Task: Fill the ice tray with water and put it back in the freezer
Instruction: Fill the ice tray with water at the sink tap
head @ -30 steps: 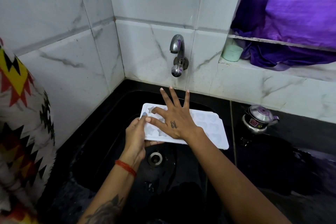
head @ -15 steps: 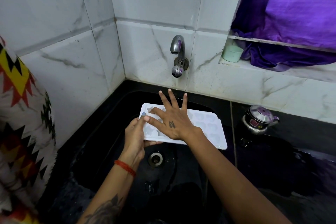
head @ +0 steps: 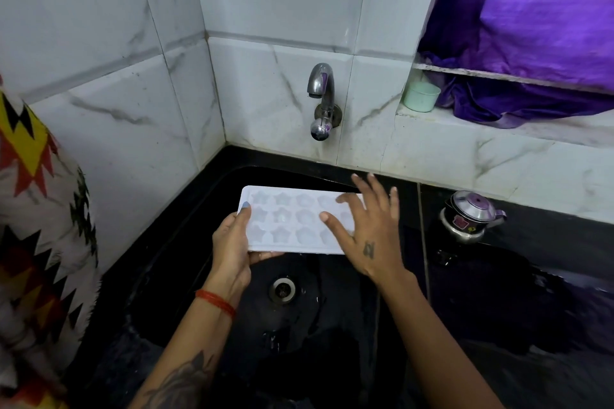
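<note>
We held one white plastic ice tray (head: 292, 221) with star- and round-shaped moulds over the black sink (head: 186, 242), its long axis running left to right, roughly parallel to the sink's back edge. It sat level above the basin, nearer the back edge than the front, with the single steel drain (head: 282, 289) just below and in front of it. We could not tell whether the moulds held any water; three rows of cells showed, the right-hand ones hidden.

Our left hand (head: 232, 242) gripped the tray's left short end, thumb curled over the top rim and fingers tucked beneath. Our right hand (head: 372, 232) lay flat across the tray's right end, fingers straight and spread, holding nothing, only resting on or hovering just over the top face; contact was hard to make out.

The relation that mattered was tray to tap: the one chrome wall tap (head: 321, 100) stood on the tiled wall above the sink's back edge, up and slightly right of the tray's middle, with no water running that we could see. We judged the right hand nearer the tap, so it would do the reaching while the left carried the tray.

Beyond, one small steel kettle-shaped pot (head: 471, 216) stood on the black counter at the sink's right edge, one pale green cup (head: 421, 96) sat on the marble ledge, purple cloth (head: 531, 26) hung beside it, and patterned fabric (head: 36, 209) filled the left side.
</note>
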The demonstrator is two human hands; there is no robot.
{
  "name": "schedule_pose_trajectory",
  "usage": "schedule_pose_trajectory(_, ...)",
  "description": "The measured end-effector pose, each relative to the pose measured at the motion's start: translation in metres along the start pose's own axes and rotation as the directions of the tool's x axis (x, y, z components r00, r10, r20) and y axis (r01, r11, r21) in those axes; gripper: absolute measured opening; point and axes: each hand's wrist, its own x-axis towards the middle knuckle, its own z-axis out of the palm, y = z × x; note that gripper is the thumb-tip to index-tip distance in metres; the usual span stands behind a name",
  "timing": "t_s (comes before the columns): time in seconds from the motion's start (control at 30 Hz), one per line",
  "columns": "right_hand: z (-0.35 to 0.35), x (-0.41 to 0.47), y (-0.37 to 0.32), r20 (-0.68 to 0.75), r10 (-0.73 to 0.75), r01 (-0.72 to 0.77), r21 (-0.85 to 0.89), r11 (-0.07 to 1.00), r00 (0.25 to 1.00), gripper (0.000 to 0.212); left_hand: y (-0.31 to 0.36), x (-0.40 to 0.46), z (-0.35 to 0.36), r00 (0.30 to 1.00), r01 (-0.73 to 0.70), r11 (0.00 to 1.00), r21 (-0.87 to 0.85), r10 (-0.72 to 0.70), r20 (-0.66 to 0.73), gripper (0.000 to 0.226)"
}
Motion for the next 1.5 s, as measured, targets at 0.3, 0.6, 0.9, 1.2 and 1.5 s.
schedule_pose_trajectory(0.3, -0.003, -0.03, 0.034, -0.002, 0.185, -0.185, -0.079, 0.98, 0.983, 0.074, 0.003, 0.001, -0.004, 1.0, 0.0, 1.0, -0.006, 0.0, -0.019, 0.017)
schedule_pose_trajectory(0.6, -0.002, -0.026, 0.034, 0.157, 0.206, -0.209, -0.002, 0.978, 0.966, 0.079, 0.0, 0.001, -0.005, 0.999, 0.003, 1.0, -0.021, -0.004, -0.036, 0.018)
schedule_pose_trajectory(0.9, -0.006, -0.026, 0.034, 0.107, 0.203, -0.195, -0.078, 0.978, 0.973, 0.076, 0.0, 0.001, -0.006, 0.999, -0.003, 1.0, -0.019, 0.002, -0.039, 0.019)
schedule_pose_trajectory(1.2, -0.009, -0.027, 0.033, 0.131, 0.247, -0.228, -0.146, 0.963, 0.96, 0.079, 0.001, 0.0, -0.007, 0.999, -0.009, 1.0, -0.021, 0.008, -0.039, 0.018)
schedule_pose_trajectory(1.5, -0.009, -0.026, 0.034, 0.171, 0.242, -0.243, -0.018, 0.97, 0.955, 0.072, 0.0, 0.0, -0.006, 0.999, -0.002, 1.0, -0.02, 0.001, -0.036, 0.018)
